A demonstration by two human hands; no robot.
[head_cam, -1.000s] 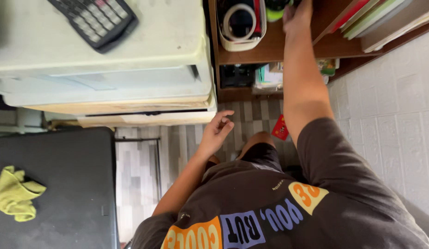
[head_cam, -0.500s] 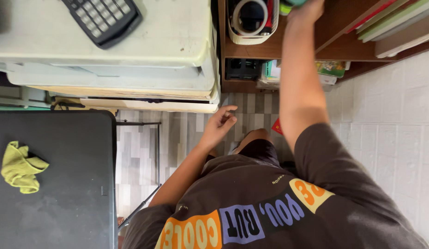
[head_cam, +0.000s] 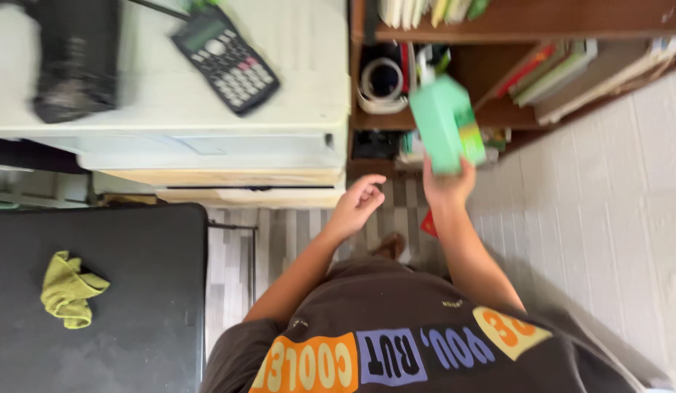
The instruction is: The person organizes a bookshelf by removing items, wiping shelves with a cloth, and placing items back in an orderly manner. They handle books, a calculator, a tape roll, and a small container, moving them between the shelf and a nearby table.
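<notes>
head view, and it's blurred up top. what have you got in your right hand (head_cam: 445, 185)?

— you're holding a green box (head_cam: 445, 124) by its lower end, your fingers wrapped round the bottom so the rest of it stands up past your fingertips, in front of the wooden shelf (head_cam: 527, 109). it's clear of the shelf board, carried in the air.

— and your left hand (head_cam: 358, 204)?

— nothing in it. your fingers are loosely curled and a little apart, hanging just beside the right wrist, below the edge of the pale machine (head_cam: 207, 138). i'd judge it idles there because the box is light enough for one hand.

— what sits beyond your fingers?

— past the box, in the shelf, a roll of tape (head_cam: 382, 81) stands in a small holder, with books (head_cam: 556, 69) leaning to the right of it. gripping the box low probably keeps your knuckles off those.

— and off to the left of your fingers?

— a dark calculator (head_cam: 225, 60) lies tilted on top of the pale machine, well apart from both hands. further left and nearer you, a yellow-green cloth (head_cam: 70, 289) lies crumpled on the black table (head_cam: 98, 349).

— anything under your hands?

— striped floor (head_cam: 294, 233), and a small red thing (head_cam: 429, 224) just beside your right forearm; too small to tell what it is.
</notes>
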